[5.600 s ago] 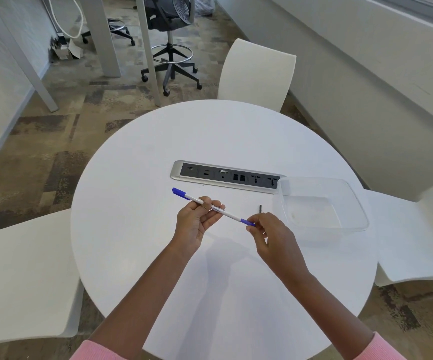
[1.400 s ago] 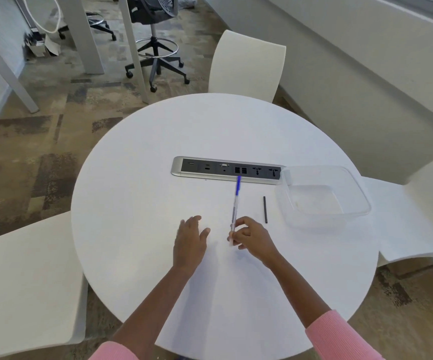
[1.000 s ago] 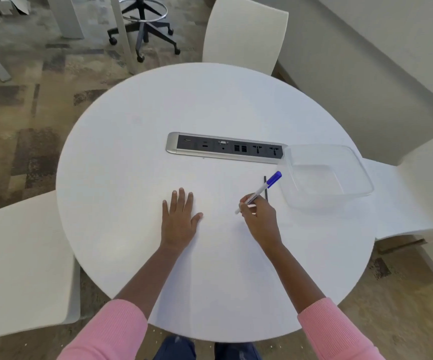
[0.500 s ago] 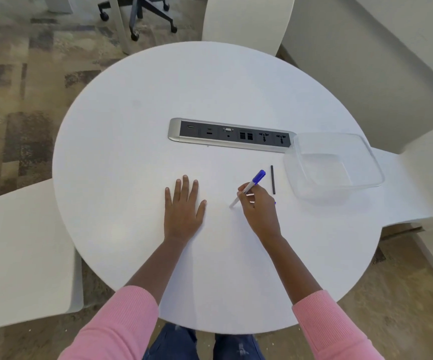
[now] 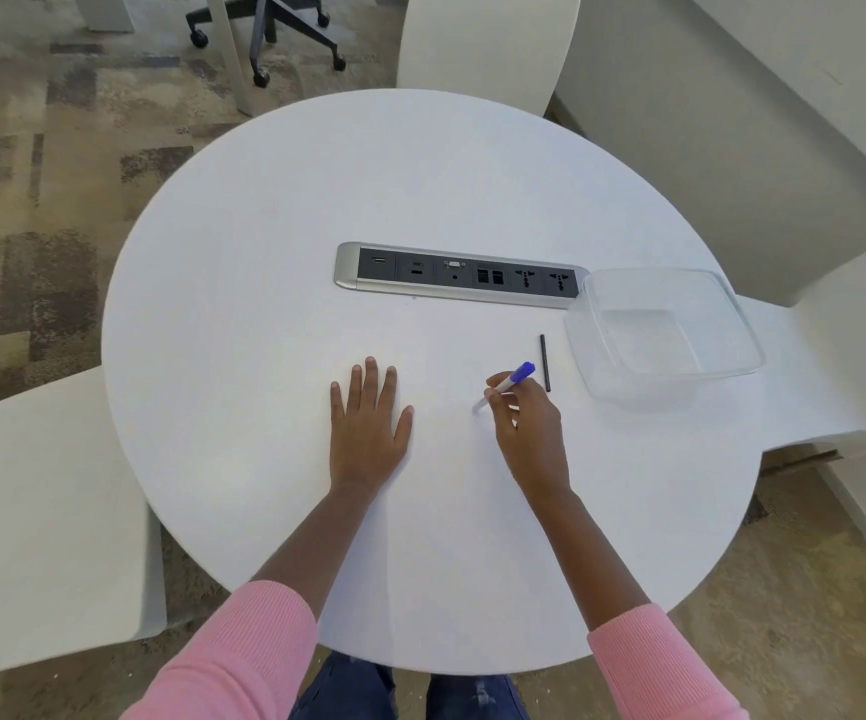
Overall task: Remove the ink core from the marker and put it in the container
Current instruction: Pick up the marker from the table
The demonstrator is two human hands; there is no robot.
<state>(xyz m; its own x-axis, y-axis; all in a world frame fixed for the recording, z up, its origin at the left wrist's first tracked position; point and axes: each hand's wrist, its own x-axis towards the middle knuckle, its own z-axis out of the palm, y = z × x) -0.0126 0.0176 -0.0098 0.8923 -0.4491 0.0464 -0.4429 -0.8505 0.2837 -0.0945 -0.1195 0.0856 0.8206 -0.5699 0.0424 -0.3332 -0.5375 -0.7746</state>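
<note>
My right hand [image 5: 527, 426] grips a white marker [image 5: 506, 385] with a blue cap, tilted, its blue end up and to the right and its lower end near the table. A thin black ink core [image 5: 545, 362] lies flat on the white round table [image 5: 264, 330], just right of the marker and left of the clear plastic container [image 5: 727, 324]. Nothing lies in the container. My left hand [image 5: 368, 426] rests flat on the table, palm down, fingers straight, holding nothing.
A grey power and data socket strip [image 5: 459, 275] is set into the table behind the hands, touching the container's left corner. White chairs stand at the left [image 5: 41, 511], far side [image 5: 483, 39] and right [image 5: 846, 345]. An office chair base [image 5: 264, 23] stands on the carpet beyond.
The left hand let go of the marker and went flat on the table. The right hand swung the marker from pointing away to tilted right. The black core stays on the table.
</note>
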